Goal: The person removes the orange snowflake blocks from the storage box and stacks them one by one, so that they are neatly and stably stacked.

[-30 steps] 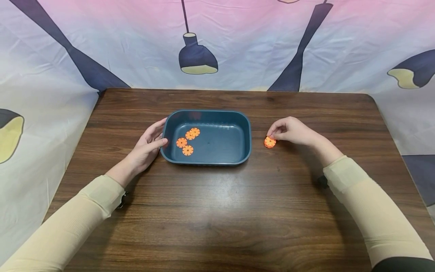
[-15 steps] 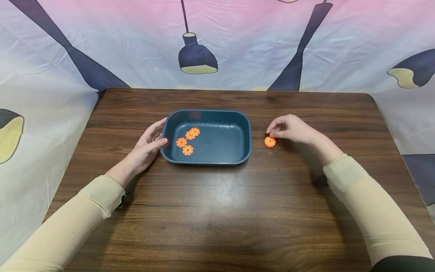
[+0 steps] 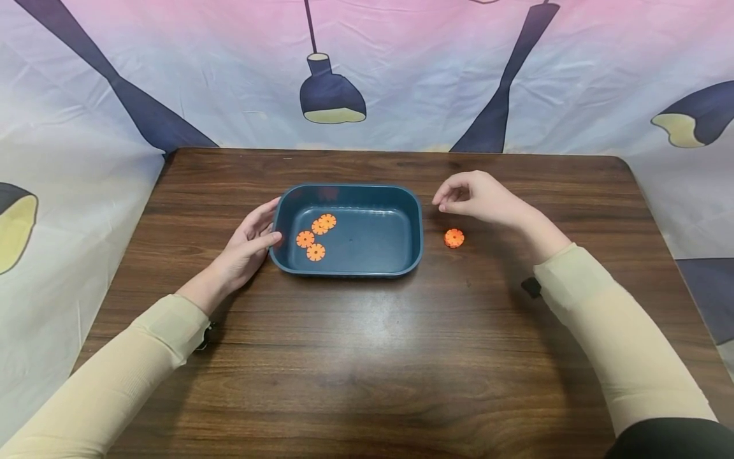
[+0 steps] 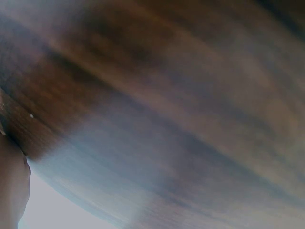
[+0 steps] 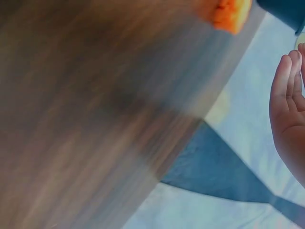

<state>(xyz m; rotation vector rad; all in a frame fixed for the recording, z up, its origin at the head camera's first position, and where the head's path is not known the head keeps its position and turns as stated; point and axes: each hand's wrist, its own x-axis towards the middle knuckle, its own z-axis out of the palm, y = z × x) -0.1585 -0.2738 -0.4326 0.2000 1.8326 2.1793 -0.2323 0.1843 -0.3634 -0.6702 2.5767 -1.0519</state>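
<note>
On a wood-grained bench (image 3: 367,376) by lamp-printed cloth (image 3: 413,76), notched orange discs (image 3: 302,240) lay in the dark-blue tray (image 3: 375,245) the left hand (image 3: 245,248) gripped; the right hand (image 3: 482,199) hung half-curled near stacked discs (image 3: 454,238), hold unclear.

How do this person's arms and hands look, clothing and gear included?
The left hand and right hand are both bare. Snug cream sleeves cover the forearms, with paler greenish bands at the wrists. A small black item shows beside each wrist, too unclear to identify. Black cloth overlaps the right sleeve higher up.
</note>
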